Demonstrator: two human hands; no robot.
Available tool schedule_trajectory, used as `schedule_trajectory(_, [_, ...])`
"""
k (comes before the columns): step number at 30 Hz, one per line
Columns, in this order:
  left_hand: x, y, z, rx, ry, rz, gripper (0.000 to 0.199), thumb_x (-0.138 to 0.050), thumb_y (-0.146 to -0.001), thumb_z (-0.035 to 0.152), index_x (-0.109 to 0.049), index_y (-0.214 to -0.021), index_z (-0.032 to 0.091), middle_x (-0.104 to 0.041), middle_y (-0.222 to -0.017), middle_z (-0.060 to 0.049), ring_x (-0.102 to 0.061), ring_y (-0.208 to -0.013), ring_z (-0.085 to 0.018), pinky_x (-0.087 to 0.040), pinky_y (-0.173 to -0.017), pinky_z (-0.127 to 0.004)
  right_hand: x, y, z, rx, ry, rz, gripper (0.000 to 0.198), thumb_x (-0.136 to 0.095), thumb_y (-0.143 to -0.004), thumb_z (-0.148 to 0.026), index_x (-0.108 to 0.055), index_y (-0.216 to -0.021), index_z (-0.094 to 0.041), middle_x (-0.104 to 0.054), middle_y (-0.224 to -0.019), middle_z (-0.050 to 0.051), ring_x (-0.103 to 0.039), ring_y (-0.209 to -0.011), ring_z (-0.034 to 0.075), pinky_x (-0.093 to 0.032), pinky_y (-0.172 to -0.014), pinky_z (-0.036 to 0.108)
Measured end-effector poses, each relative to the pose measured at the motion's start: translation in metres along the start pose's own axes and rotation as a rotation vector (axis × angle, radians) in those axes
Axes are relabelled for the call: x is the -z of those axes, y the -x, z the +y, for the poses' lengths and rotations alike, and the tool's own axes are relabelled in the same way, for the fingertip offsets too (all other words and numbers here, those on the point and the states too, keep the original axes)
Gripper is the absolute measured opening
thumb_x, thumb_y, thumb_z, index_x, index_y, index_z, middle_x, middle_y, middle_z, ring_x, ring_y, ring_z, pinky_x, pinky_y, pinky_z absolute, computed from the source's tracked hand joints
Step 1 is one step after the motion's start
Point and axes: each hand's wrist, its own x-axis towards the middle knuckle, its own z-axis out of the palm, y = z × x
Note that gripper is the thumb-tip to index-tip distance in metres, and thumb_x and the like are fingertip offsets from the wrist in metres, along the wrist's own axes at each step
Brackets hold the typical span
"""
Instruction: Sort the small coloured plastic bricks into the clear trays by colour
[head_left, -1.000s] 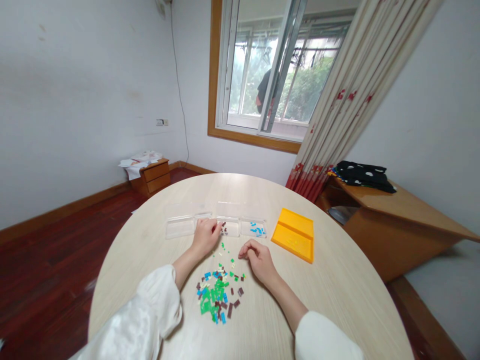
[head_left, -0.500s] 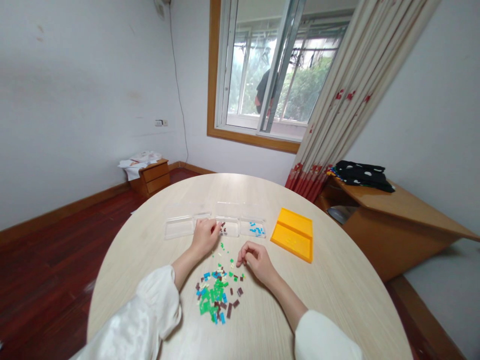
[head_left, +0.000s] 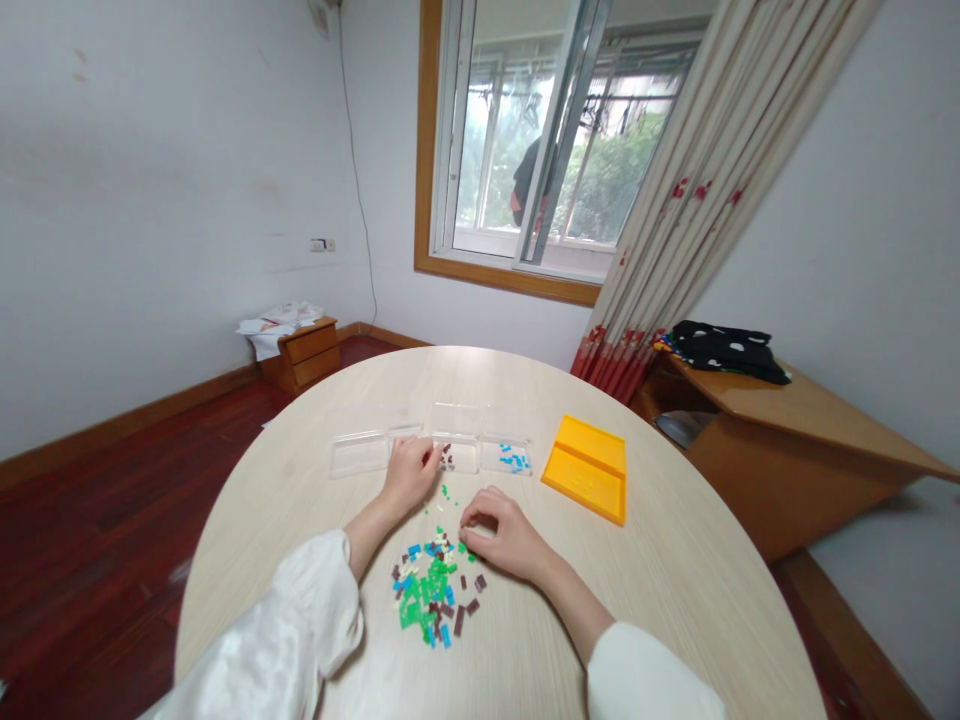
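Observation:
My left hand (head_left: 413, 471) is closed beside a clear plastic box (head_left: 466, 456) with small brown bricks (head_left: 448, 457) in it; whatever its fingers hold is hidden. Thumb and fingertips of my right hand (head_left: 504, 533) are pinched together low over the table, and what they grip is too small to make out. Just left of and below that hand lies a loose pile of small toy bricks (head_left: 431, 590) in green, blue, brown and cream. A few tiny green bricks (head_left: 445, 491) are scattered between my hands.
Another clear box (head_left: 358, 456) stands at the left, partly behind my left hand's side. Blue bricks (head_left: 514, 460) lie in a clear box at the right. Beyond it is an open yellow box (head_left: 589, 455) with small yellow pieces. Everything rests on a round table (head_left: 675, 600).
My right hand has shifted slightly left and down toward the pile, its thumb and fingers now forming a pinch. My left hand has stayed where it was.

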Motion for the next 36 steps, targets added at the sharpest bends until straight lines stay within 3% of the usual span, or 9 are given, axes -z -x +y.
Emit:
schedule_trajectory(12, [0.001,0.0,0.002,-0.006,0.004,0.02,0.039,-0.04,-0.089,0.032,-0.046,-0.054,0.016,-0.048,-0.053,0.002,-0.043,-0.058,-0.013,-0.031,-0.071,-0.03,-0.002,-0.002,0.007,-0.097,-0.049,-0.006,0.005,-0.064,-0.071,-0.013,-0.064,-0.068,-0.017,-0.062,-0.07,0.002,-0.053,-0.072,0.015,-0.041,-0.068,0.027])
schedule_trajectory(21, [0.003,0.001,0.004,-0.021,0.006,0.014,0.038,-0.04,-0.089,0.031,-0.046,-0.054,0.016,-0.05,-0.053,0.001,-0.044,-0.058,-0.013,-0.03,-0.07,-0.03,-0.001,-0.008,0.024,-0.315,-0.465,0.235,0.02,-0.063,-0.07,-0.036,-0.06,-0.073,-0.017,-0.057,-0.061,-0.002,-0.054,-0.056,0.012,-0.044,-0.057,0.027])
schedule_trajectory(25, [0.005,0.005,0.011,-0.139,0.025,-0.013,0.035,-0.042,-0.088,0.029,-0.047,-0.056,0.017,-0.053,-0.056,0.0,-0.046,-0.061,-0.014,-0.031,-0.071,-0.032,-0.001,-0.009,0.027,-0.356,-0.571,0.277,0.027,-0.068,-0.064,-0.041,-0.059,-0.07,-0.017,-0.057,-0.061,-0.002,-0.055,-0.054,0.012,-0.046,-0.057,0.027])
schedule_trajectory(30, [0.01,0.012,0.026,-0.342,0.139,-0.136,0.022,-0.051,-0.083,0.028,-0.054,-0.065,0.017,-0.057,-0.062,-0.001,-0.051,-0.067,-0.015,-0.036,-0.072,-0.032,0.0,-0.01,0.025,-0.367,-0.604,0.301,0.029,-0.07,-0.061,-0.043,-0.06,-0.068,-0.017,-0.058,-0.061,-0.002,-0.055,-0.054,0.012,-0.046,-0.056,0.027])
schedule_trajectory(36, [0.01,0.016,0.034,-0.428,0.203,-0.188,0.01,-0.058,-0.08,0.026,-0.06,-0.08,0.017,-0.064,-0.08,-0.005,-0.054,-0.082,-0.018,-0.039,-0.077,-0.032,0.003,-0.011,0.024,-0.374,-0.653,0.296,0.028,-0.071,-0.059,-0.042,-0.062,-0.068,-0.016,-0.06,-0.059,-0.001,-0.055,-0.054,0.012,-0.045,-0.056,0.026])
